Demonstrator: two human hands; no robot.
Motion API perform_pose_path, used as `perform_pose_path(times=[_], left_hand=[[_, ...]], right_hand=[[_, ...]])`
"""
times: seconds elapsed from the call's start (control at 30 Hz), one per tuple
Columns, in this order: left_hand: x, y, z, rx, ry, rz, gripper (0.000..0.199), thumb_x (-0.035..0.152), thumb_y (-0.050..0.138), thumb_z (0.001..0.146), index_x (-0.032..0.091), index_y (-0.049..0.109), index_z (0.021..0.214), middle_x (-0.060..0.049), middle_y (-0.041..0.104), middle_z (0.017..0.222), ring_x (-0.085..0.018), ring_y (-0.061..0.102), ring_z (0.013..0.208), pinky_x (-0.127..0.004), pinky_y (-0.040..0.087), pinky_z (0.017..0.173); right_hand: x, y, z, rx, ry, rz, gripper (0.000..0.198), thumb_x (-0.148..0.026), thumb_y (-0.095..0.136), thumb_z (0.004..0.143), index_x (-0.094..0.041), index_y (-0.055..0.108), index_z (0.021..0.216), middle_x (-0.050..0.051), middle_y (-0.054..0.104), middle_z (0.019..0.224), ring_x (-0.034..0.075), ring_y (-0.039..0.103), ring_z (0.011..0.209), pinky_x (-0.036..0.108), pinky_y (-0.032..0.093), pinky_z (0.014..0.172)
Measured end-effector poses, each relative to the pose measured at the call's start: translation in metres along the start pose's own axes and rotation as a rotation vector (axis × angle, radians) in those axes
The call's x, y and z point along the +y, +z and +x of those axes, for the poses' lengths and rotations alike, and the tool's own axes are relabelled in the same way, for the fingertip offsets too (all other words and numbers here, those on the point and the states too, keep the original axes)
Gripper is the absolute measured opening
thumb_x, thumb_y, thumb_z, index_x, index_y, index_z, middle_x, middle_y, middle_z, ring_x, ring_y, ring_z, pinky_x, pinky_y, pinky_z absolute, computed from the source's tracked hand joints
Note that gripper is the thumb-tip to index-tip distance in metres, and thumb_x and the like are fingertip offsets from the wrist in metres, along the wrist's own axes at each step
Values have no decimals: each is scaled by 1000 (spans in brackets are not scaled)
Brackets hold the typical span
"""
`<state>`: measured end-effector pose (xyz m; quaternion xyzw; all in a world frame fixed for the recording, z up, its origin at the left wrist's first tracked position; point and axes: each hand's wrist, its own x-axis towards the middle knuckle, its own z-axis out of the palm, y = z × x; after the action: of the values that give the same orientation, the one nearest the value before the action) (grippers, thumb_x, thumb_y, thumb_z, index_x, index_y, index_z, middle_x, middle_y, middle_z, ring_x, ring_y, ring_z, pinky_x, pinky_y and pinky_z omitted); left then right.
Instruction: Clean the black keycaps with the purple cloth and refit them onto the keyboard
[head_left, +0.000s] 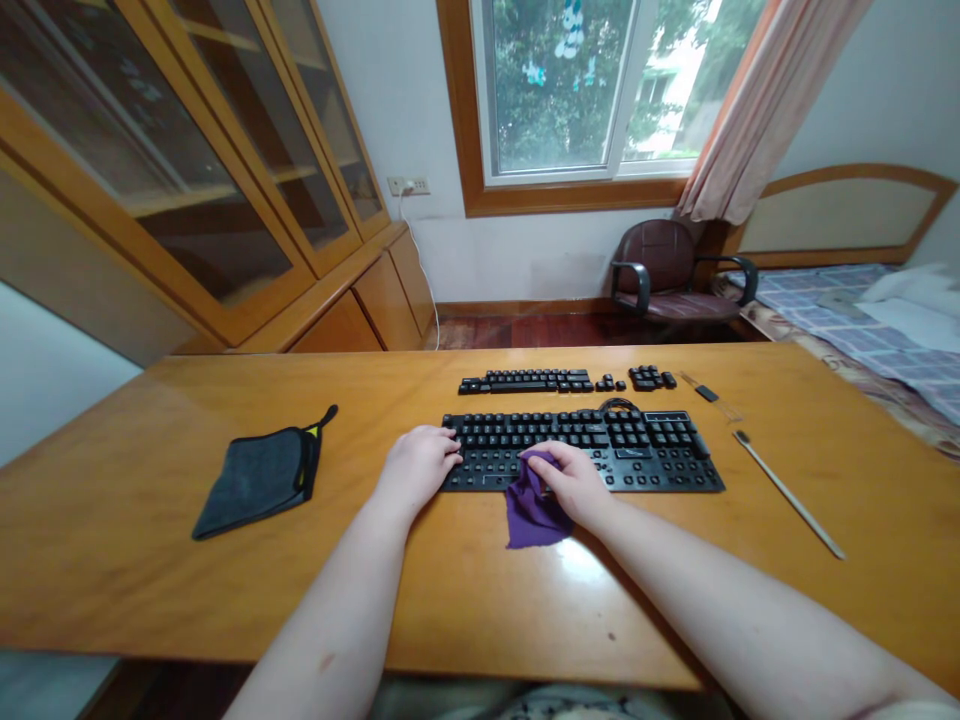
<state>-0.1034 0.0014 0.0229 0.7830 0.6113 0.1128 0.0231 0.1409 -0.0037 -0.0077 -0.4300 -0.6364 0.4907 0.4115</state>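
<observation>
A black keyboard (pixel 660 470) lies on the wooden table in front of me. Its lower rows show bare switches, while keycaps still sit on the upper rows. My left hand (pixel 421 460) holds the keyboard's left end, fingers curled over the edge. Pinched in my right hand (pixel 574 482) is a purple cloth (pixel 534 520), pressed against the lower middle rows; its loose end hangs onto the tabletop. The fingertips in the cloth are partly hidden. Behind the keyboard, loose black keycaps (pixel 536 381) stand in rows, with a smaller group of keycaps (pixel 651 378) to the right.
A folded grey cloth (pixel 259 478) lies at left on the table (pixel 465 610). To the right are a thin brush (pixel 791 497) and a small wire tool with a black handle (pixel 706 393). Beyond the table stand a chair (pixel 664 265), a glass-door cabinet (pixel 300 260) and a bed (pixel 885 300).
</observation>
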Motion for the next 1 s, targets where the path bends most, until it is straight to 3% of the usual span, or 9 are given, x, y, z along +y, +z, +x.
perform_pose_path(times=[1.0], left_hand=[[5, 0, -1, -26, 7, 60, 18, 30, 58, 77, 25, 72, 88, -2, 70, 98, -23, 60, 93, -32, 45, 80]], right_hand=[[0, 1, -1, -16, 33, 33, 24, -37, 56, 79, -17, 66, 87, 2, 63, 68, 13, 54, 54, 24, 45, 53]])
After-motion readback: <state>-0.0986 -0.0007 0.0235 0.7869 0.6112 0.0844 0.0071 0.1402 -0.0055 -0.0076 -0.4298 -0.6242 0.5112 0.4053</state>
